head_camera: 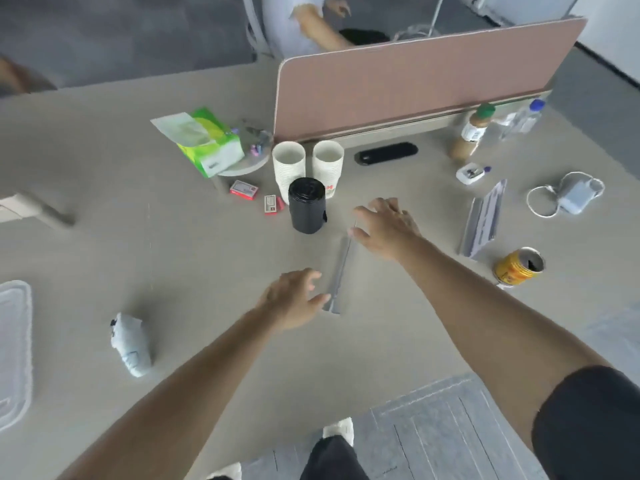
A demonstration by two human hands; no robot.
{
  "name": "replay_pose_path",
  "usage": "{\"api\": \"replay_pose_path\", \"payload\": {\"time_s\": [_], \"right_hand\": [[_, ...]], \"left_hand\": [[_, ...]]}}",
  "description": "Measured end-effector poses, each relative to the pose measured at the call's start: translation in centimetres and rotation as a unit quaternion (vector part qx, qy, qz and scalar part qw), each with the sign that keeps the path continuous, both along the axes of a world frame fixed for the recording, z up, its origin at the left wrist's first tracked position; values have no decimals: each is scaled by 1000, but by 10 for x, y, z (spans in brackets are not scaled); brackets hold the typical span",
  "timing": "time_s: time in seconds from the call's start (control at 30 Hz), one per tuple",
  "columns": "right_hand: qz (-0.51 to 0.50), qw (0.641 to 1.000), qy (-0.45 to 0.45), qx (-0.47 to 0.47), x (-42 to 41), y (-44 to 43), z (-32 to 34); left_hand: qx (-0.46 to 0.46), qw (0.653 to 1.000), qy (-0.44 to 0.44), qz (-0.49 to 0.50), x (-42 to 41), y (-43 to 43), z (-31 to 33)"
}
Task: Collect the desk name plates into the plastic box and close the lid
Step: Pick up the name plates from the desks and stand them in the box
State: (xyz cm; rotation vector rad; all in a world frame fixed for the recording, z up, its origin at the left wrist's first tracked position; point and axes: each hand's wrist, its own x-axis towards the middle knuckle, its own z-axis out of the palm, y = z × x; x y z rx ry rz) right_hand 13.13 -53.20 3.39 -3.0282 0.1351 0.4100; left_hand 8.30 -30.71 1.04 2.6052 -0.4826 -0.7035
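- plastic box (14, 351) or its lid, blurred, cut off at the desk's (173, 254) left edge.
- left hand (294, 296): fingers loosely spread, thumb at the near end of a clear name plate (338, 271); whether it touches, cannot tell.
- that plate lies mid-desk, barely visible, with a black roll (306, 209) just behind it.
- right hand (384, 226): fingers spread at the plate's far end.
- second name plate (483, 220) toward the right edge, near a can (519, 266).
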Motion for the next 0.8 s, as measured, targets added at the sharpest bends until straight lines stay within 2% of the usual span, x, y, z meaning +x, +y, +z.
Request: {"api": "replay_pose_path", "payload": {"time_s": [0.1, 0.3, 0.57, 0.7, 0.8], "right_hand": [[21, 1000, 12, -20, 33, -15, -18], [34, 997, 74, -15, 62, -24, -54], [11, 988, 97, 121, 63, -31, -74], [-38, 978, 54, 197, 69, -24, -69], [-43, 974, 13, 220, 74, -17, -60]], "left_hand": [[-4, 999, 29, 26, 9, -35, -9], [85, 993, 70, 40, 17, -76, -25], [76, 993, 45, 78, 21, -86, -35], [64, 993, 10, 96, 19, -83, -26], [55, 992, -8, 110, 18, -81, -15]]}}
